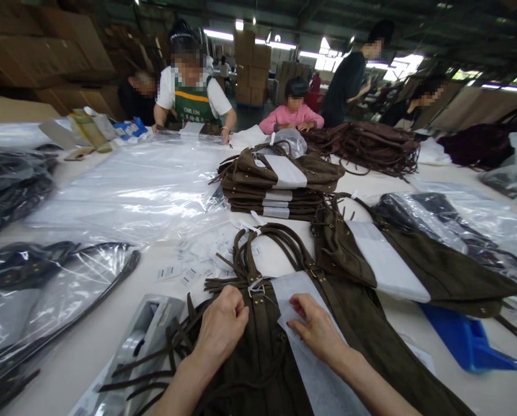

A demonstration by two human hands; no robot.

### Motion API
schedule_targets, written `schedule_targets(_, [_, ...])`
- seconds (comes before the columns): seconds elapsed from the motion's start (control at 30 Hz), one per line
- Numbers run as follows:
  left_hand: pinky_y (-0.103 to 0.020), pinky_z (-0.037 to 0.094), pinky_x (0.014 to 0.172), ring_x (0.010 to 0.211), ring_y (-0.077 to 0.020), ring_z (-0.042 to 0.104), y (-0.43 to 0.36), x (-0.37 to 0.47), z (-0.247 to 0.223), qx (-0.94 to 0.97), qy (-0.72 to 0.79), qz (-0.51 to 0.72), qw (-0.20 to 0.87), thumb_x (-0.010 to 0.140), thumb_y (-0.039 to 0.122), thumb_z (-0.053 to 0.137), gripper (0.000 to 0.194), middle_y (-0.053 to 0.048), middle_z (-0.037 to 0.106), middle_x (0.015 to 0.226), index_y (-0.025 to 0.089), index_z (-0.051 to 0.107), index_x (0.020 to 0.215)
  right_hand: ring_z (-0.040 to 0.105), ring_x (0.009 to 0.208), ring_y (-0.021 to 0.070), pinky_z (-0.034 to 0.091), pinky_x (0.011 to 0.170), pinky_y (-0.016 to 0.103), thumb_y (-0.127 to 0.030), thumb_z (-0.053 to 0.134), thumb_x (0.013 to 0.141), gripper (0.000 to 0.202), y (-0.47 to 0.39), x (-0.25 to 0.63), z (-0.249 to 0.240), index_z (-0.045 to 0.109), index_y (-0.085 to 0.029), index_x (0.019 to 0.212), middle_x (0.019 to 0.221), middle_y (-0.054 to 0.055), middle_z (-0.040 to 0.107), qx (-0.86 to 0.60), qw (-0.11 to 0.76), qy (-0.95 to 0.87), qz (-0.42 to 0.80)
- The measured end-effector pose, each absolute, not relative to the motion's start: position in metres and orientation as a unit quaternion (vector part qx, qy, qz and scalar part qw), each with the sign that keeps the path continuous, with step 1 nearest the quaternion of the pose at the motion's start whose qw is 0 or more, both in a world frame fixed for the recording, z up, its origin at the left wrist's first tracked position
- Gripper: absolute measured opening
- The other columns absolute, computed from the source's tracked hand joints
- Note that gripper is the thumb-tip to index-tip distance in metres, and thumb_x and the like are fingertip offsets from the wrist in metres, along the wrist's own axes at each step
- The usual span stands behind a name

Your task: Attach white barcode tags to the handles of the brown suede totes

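In front of me lies a dark olive handbag [267,341] with looped handles [280,237] and fringed strap ends on its left side. A strip of white tissue paper [299,294] runs down across it. My left hand [226,318] is closed in a fist over the bag, beside a metal handle buckle [256,289]; anything inside those fingers is hidden. My right hand [314,329] rests over the tissue strip, its thumb and forefinger apart with nothing visible between them. A thin white tag loop [258,281] circles the handle near the buckle.
Paper-wrapped olive bags [280,179] are stacked ahead; another bag [414,260] lies right. Clear plastic sheets [146,179] cover the left side. A grey tape dispenser [143,335], barcode labels [193,266] and a blue tool [466,338] lie nearby. Several people work beyond the table.
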State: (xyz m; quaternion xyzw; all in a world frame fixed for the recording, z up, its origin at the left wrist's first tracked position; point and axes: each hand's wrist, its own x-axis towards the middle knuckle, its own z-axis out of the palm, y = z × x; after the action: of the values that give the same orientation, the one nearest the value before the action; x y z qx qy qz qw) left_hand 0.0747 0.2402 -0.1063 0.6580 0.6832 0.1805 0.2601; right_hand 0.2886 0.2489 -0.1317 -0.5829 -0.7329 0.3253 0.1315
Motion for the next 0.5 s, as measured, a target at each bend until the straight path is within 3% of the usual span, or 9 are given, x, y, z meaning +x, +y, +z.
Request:
schedule_targets(0.17, [-0.024, 0.037, 0.066, 0.075, -0.0121, 0.055, 0.243, 0.084, -0.118, 0.607, 0.616, 0.318, 0.388, 0.062, 0.01, 0.044, 0.018, -0.003, 0.059, 0.087, 0.018, 0.035, 0.048, 0.05, 0.083, 0.0172, 0.036, 0.074, 0.03, -0.016, 0.057, 0.074, 0.009, 0.247, 0.29, -0.14, 0.056, -0.021, 0.081, 0.084, 0.002, 0.056, -0.549, 0.131, -0.789, 0.243])
schedule_targets(0.33, [-0.025, 0.039, 0.066, 0.07, -0.0143, 0.056, 0.248, 0.091, -0.126, 0.554, 0.6, 0.339, 0.467, 0.059, 0.011, 0.045, 0.017, -0.003, 0.062, 0.071, 0.018, 0.039, 0.044, 0.05, 0.077, 0.0162, 0.032, 0.07, 0.029, -0.018, 0.051, 0.08, 0.006, 0.246, 0.288, -0.153, 0.056, -0.02, 0.078, 0.078, 0.001, 0.056, -0.515, 0.121, -0.834, 0.159])
schedule_targets(0.5, [-0.023, 0.033, 0.051, 0.051, -0.0102, 0.043, 0.25, 0.097, -0.129, 0.527, 0.596, 0.325, 0.512, 0.064, 0.027, 0.054, 0.013, 0.004, 0.047, 0.052, 0.016, 0.05, 0.057, 0.048, 0.069, 0.0173, 0.031, 0.066, 0.031, -0.013, 0.043, 0.081, 0.013, 0.243, 0.284, -0.165, 0.054, -0.017, 0.074, 0.07, 0.003, 0.054, -0.481, 0.112, -0.868, 0.05])
